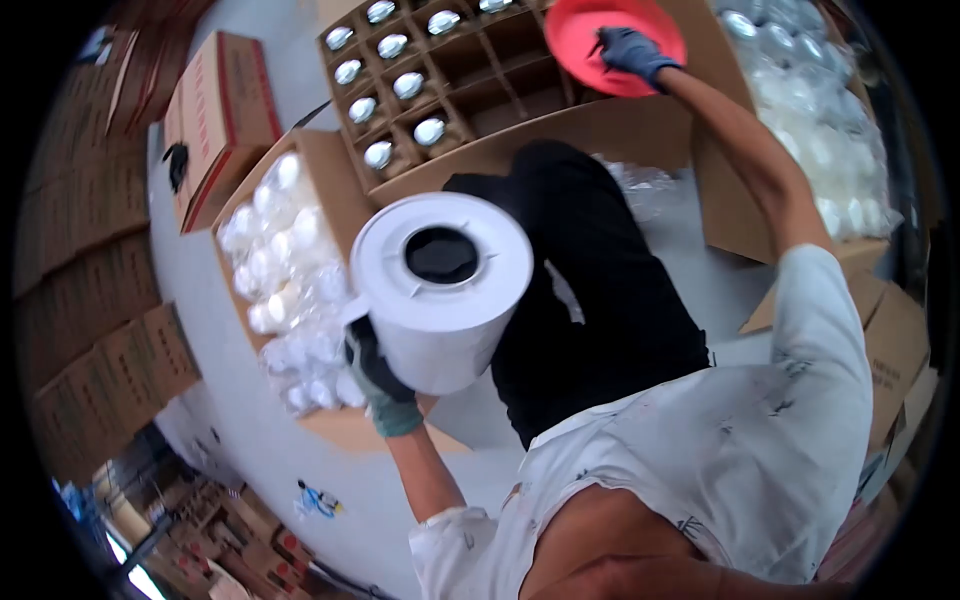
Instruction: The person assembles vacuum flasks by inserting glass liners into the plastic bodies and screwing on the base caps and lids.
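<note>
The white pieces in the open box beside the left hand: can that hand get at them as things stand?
Probably not freely: though the left hand is close, it holds the white container, which would likely need setting down, and clear plastic covers much of the white pieces.

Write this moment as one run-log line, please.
left gloved hand: holding white cylindrical container | right gloved hand: over red round shallow dish | brown divided cardboard carton: partly filled
</note>
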